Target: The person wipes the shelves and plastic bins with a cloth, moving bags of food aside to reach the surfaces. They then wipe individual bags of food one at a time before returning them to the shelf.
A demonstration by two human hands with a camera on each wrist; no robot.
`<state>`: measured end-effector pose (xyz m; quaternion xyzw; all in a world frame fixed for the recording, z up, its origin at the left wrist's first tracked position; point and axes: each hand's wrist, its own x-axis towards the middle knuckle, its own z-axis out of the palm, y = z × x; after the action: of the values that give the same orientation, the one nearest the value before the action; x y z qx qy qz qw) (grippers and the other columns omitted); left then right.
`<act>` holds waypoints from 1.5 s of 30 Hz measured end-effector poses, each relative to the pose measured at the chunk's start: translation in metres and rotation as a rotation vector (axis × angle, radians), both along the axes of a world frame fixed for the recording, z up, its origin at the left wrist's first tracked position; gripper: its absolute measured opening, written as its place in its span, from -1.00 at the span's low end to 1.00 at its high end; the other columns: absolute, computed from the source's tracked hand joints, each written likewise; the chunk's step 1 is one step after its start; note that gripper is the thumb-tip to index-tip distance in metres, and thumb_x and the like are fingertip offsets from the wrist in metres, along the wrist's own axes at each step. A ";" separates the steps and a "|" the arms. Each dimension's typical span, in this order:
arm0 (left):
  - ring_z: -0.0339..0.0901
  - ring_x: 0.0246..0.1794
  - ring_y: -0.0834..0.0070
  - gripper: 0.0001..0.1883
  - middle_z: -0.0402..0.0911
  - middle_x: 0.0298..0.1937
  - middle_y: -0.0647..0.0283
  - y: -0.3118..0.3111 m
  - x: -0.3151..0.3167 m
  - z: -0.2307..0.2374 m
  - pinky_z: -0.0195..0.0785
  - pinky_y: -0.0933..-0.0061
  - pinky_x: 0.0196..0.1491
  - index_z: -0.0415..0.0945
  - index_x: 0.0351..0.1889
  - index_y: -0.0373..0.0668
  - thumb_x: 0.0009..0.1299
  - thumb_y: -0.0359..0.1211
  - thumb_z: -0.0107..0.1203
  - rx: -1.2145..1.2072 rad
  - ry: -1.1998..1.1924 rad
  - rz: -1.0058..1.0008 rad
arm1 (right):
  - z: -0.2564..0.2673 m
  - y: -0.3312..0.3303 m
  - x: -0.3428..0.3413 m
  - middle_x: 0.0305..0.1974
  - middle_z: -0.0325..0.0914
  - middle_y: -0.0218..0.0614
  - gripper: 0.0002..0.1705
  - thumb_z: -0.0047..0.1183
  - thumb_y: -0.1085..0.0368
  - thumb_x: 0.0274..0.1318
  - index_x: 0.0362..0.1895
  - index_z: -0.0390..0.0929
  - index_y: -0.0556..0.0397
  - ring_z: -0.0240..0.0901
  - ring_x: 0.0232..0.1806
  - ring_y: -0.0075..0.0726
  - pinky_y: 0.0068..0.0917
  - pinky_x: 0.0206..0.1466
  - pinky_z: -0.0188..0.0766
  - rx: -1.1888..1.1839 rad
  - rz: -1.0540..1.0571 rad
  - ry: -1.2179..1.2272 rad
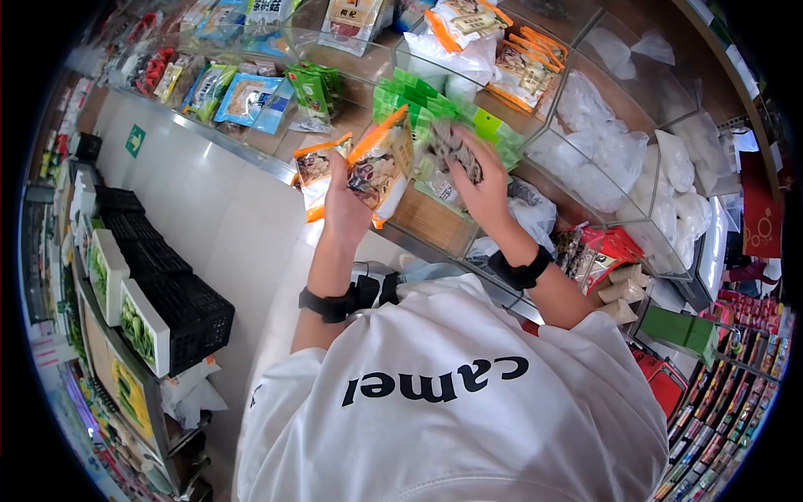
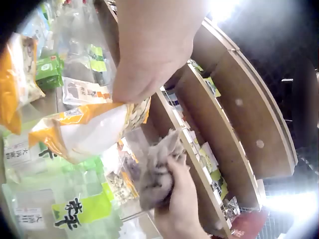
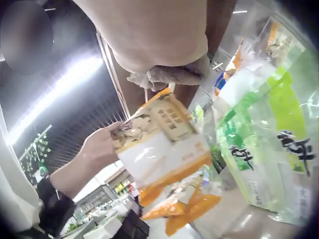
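Note:
My left hand [image 1: 346,207] grips orange-edged white food packets, thumb across their front. One packet [image 1: 381,171] faces up and shows a picture of dried food; another packet [image 1: 315,171] fans out on its left side. In the right wrist view the front packet [image 3: 167,134] hangs with a further orange packet [image 3: 184,206] beneath it. A crumpled grey patterned cloth [image 1: 447,149] is bunched in my right hand [image 1: 483,186], held a short way to the right of the packets. The thumb lies over the cloth [image 2: 157,174] in the left wrist view.
Clear-walled bins hold green-labelled bags [image 1: 410,96], orange packets [image 1: 525,74] and bagged white goods [image 1: 590,138]. A bare wooden bin floor [image 1: 431,219] lies below the hands. Black crates [image 1: 188,309] stand at left across the tiled aisle [image 1: 209,180]. A green box [image 1: 679,330] sits at right.

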<state>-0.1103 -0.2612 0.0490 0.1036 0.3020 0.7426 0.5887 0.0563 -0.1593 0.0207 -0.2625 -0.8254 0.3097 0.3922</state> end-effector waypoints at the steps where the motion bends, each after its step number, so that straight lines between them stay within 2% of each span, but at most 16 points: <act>1: 0.22 0.20 0.27 -0.42 0.24 0.21 0.14 0.002 0.004 0.001 0.07 0.22 0.22 0.11 0.23 -0.18 0.43 0.02 -0.45 -0.015 0.045 -0.024 | 0.009 -0.004 -0.011 0.15 0.24 -0.21 -0.45 0.04 0.36 -0.15 0.07 0.35 0.01 0.10 0.19 -0.06 -0.24 0.19 0.04 -0.073 0.005 0.125; 3: 0.21 0.20 0.28 -0.42 0.23 0.22 0.14 0.007 0.013 -0.001 0.08 0.24 0.22 0.11 0.24 -0.17 0.42 0.03 -0.46 -0.054 0.031 -0.031 | 0.012 -0.016 -0.033 0.20 0.16 -0.14 -0.43 0.04 0.34 -0.12 0.10 0.32 0.00 0.03 0.24 0.01 -0.22 0.22 -0.01 -0.145 0.011 0.252; 5: 0.20 0.21 0.29 -0.41 0.23 0.22 0.14 0.010 0.013 -0.004 0.08 0.25 0.22 0.10 0.24 -0.17 0.42 0.03 -0.48 -0.095 0.017 -0.036 | 0.005 -0.033 -0.046 0.29 -0.04 -0.10 -0.36 0.06 0.31 -0.14 0.16 0.27 -0.04 -0.06 0.27 0.11 -0.16 0.25 -0.09 0.083 -0.041 0.101; 7: 0.21 0.21 0.30 -0.39 0.24 0.22 0.15 0.012 0.008 -0.007 0.09 0.30 0.21 0.10 0.25 -0.16 0.42 0.06 -0.50 0.083 0.049 -0.122 | -0.004 -0.040 -0.044 0.33 -0.17 -0.12 -0.32 0.06 0.32 -0.17 0.17 0.26 -0.07 -0.12 0.28 0.15 -0.10 0.24 -0.11 0.217 -0.035 0.006; 15: 0.24 0.19 0.31 -0.40 0.23 0.22 0.19 0.002 0.008 -0.008 0.11 0.32 0.20 0.12 0.24 -0.16 0.42 0.05 -0.53 0.031 0.003 -0.111 | -0.035 -0.054 -0.015 0.21 0.13 -0.32 -0.30 0.09 0.38 -0.34 0.09 0.35 -0.19 0.12 0.09 -0.07 -0.23 0.09 0.12 0.261 0.084 -0.151; 20: 0.27 0.16 0.29 -0.44 0.28 0.19 0.17 -0.002 -0.006 -0.011 0.11 0.29 0.20 0.14 0.22 -0.21 0.44 -0.01 -0.46 -0.020 -0.007 0.029 | -0.072 -0.035 0.016 0.10 0.29 -0.33 -0.30 0.10 0.41 -0.40 0.05 0.39 -0.16 0.22 0.00 -0.14 -0.30 0.04 0.23 0.367 0.192 -0.361; 22: 0.28 0.15 0.29 -0.44 0.29 0.18 0.16 -0.004 -0.015 -0.009 0.12 0.27 0.20 0.15 0.21 -0.21 0.43 -0.01 -0.44 0.016 -0.053 -0.015 | -0.059 -0.025 0.018 0.06 0.33 -0.29 -0.34 0.13 0.40 -0.29 0.07 0.35 -0.08 0.25 0.05 -0.22 -0.32 0.11 0.19 0.016 0.056 -0.242; 23: 0.30 0.13 0.29 -0.45 0.30 0.17 0.14 -0.006 -0.017 -0.007 0.13 0.26 0.19 0.16 0.20 -0.22 0.43 -0.02 -0.42 0.052 -0.101 -0.057 | -0.049 -0.020 0.016 0.06 0.33 -0.29 -0.34 0.13 0.40 -0.29 0.07 0.35 -0.08 0.25 0.05 -0.22 -0.32 0.11 0.19 0.016 0.063 -0.242; 25: 0.33 0.11 0.28 -0.45 0.32 0.14 0.11 -0.006 -0.021 -0.009 0.17 0.27 0.17 0.19 0.18 -0.23 0.43 -0.02 -0.40 0.060 -0.077 -0.092 | -0.019 -0.012 0.006 0.06 0.34 -0.22 -0.38 0.14 0.35 -0.14 0.11 0.28 0.02 0.22 0.11 -0.31 -0.35 0.13 0.17 -0.539 0.053 0.163; 27: 0.30 0.14 0.30 -0.38 0.32 0.15 0.10 0.000 -0.025 -0.014 0.14 0.33 0.19 0.22 0.17 -0.27 0.42 0.04 -0.47 0.369 -0.387 -0.472 | -0.020 -0.001 0.000 0.04 0.34 -0.18 -0.30 0.20 0.25 -0.14 0.12 0.23 0.14 0.25 0.07 -0.39 -0.45 0.06 0.22 -0.432 0.055 0.193; 28: 0.33 0.11 0.33 -0.37 0.34 0.13 0.10 0.000 -0.011 -0.006 0.17 0.36 0.17 0.25 0.15 -0.29 0.42 0.05 -0.45 -0.073 -0.007 -0.227 | -0.023 0.003 -0.002 0.00 0.38 -0.20 -0.29 0.24 0.22 -0.19 0.09 0.26 0.18 0.31 0.00 -0.40 -0.49 0.02 0.25 -0.512 0.160 0.064; 29: 0.33 0.11 0.33 -0.37 0.34 0.13 0.10 0.001 -0.009 -0.007 0.17 0.36 0.17 0.25 0.15 -0.29 0.42 0.05 -0.45 -0.071 -0.005 -0.227 | -0.026 0.005 -0.002 -0.05 0.41 -0.21 -0.27 0.27 0.20 -0.24 0.06 0.28 0.22 0.36 -0.08 -0.41 -0.53 -0.02 0.28 -0.590 0.266 -0.068; 33: 0.33 0.11 0.36 -0.38 0.34 0.13 0.11 0.002 -0.007 -0.005 0.17 0.38 0.16 0.26 0.14 -0.30 0.41 0.04 -0.42 -0.076 0.014 -0.246 | -0.030 0.005 -0.007 -0.18 0.49 -0.27 -0.33 0.29 0.15 -0.27 -0.05 0.38 0.27 0.40 -0.20 -0.47 -0.59 -0.10 0.30 -0.810 0.275 -0.048; 39: 0.31 0.12 0.41 -0.39 0.33 0.14 0.17 0.000 -0.016 -0.020 0.13 0.45 0.16 0.20 0.17 -0.30 0.39 0.03 -0.27 -0.017 0.170 -0.119 | -0.023 0.008 -0.012 -0.33 0.53 -0.29 -0.51 0.25 0.19 -0.22 -0.20 0.48 0.26 0.41 -0.31 -0.53 -0.57 -0.21 0.34 -0.825 0.037 0.078; 42: 0.28 0.05 0.57 -0.43 0.36 0.05 0.33 -0.001 -0.021 -0.057 0.09 0.56 0.11 0.23 0.13 -0.26 0.29 -0.07 0.02 -0.195 0.632 -0.236 | -0.014 0.012 -0.015 -0.35 0.53 -0.29 -0.56 0.22 0.22 -0.19 -0.22 0.48 0.26 0.41 -0.34 -0.54 -0.59 -0.23 0.34 -0.951 0.039 0.246; 45: 0.28 0.03 0.60 -0.43 0.37 0.03 0.35 -0.003 -0.006 -0.058 0.10 0.58 0.10 0.21 0.14 -0.26 0.29 -0.09 0.02 -0.196 0.635 -0.152 | -0.001 0.007 -0.025 -0.34 0.52 -0.32 -0.51 0.21 0.22 -0.16 -0.13 0.43 0.26 0.41 -0.34 -0.55 -0.62 -0.24 0.33 -0.962 0.022 0.302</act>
<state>-0.1163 -0.2640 -0.0094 0.2947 0.5318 0.5946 0.5261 0.0315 -0.1528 0.0194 -0.3569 -0.5260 0.6937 0.3387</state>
